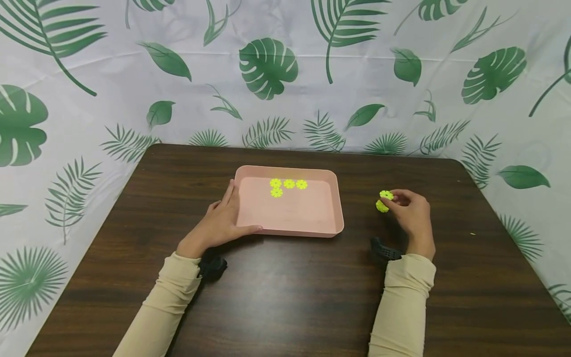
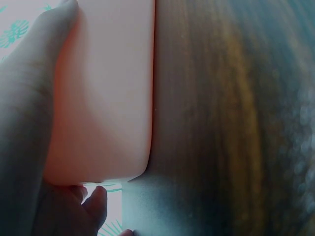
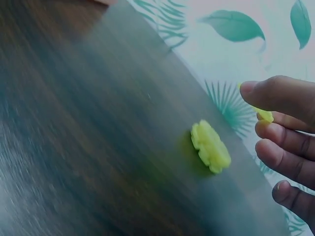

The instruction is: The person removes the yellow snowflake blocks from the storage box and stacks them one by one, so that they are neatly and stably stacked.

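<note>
A pink tray (image 1: 290, 213) lies on the table with several yellow flower-shaped pieces (image 1: 289, 184) near its far side. My left hand (image 1: 218, 220) holds the tray's left end, thumb along the near wall and fingers at the left wall; the left wrist view shows the tray's outer side (image 2: 108, 98) close up. To the right of the tray, my right hand (image 1: 412, 213) pinches a yellow flower piece (image 1: 386, 195) between thumb and fingers. Below it another yellow piece (image 3: 210, 146) rests on the table, apart from the right hand (image 3: 290, 118) in the right wrist view.
The dark wooden table (image 1: 294, 297) reaches back to a white cloth (image 1: 214, 89) printed with green leaves. A tiny pale speck (image 1: 473, 233) lies on the table at the right. Black wrist devices (image 1: 212, 267) are on both wrists.
</note>
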The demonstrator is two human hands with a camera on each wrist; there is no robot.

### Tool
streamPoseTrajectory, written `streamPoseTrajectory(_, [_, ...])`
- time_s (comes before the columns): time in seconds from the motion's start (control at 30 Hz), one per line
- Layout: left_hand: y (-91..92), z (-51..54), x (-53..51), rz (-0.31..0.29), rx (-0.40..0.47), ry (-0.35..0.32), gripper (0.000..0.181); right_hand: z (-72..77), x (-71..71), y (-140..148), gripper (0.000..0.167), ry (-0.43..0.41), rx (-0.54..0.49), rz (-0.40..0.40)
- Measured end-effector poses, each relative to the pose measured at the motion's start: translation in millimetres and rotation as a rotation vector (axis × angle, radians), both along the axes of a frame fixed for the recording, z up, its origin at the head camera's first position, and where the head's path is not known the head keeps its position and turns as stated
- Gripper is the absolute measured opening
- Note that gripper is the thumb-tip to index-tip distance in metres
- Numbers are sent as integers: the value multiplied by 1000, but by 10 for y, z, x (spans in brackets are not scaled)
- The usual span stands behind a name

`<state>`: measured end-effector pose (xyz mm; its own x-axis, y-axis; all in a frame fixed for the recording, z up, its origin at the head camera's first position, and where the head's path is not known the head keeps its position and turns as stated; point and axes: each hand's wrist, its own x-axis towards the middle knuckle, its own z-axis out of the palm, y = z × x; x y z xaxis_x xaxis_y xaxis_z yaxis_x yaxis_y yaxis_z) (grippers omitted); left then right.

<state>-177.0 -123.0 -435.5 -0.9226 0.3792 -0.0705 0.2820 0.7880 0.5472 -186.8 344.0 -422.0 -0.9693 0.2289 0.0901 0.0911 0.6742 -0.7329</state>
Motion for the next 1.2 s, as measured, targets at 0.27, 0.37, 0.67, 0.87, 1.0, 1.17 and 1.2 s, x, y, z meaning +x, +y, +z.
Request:
streamPoseTrajectory(0.27, [-12, -5, -2, -4, 2, -7, 128, -39, 27, 98, 44, -34, 20, -14])
streamPoseTrajectory(0.37, [-15, -10, -3, -3, 4, -4, 128, -57, 35, 121, 45, -68, 43, 0])
streamPoseTrajectory(0.67, [-16, -9, -6, 0, 6, -4, 128, -144, 2, 150, 46, -58, 69, 53])
streamPoseTrajectory(0.87, [-18, -4, -6, -5, 7, -2, 128, -155, -5, 147, 45, -44, 63, 73])
streamPoseTrajectory(1.0, [-20, -4, -11, -6, 9, -1, 127, -158, -8, 146, 44, -36, 75, 79])
streamPoseTrajectory(1.17, [-20, 0, -8, -9, 9, -2, 126, -158, -8, 136, 45, -62, 78, 73])
streamPoseTrajectory(1.2, [-20, 1, -6, -9, 10, -3, 126, -157, -7, 133, 46, -69, 77, 70])
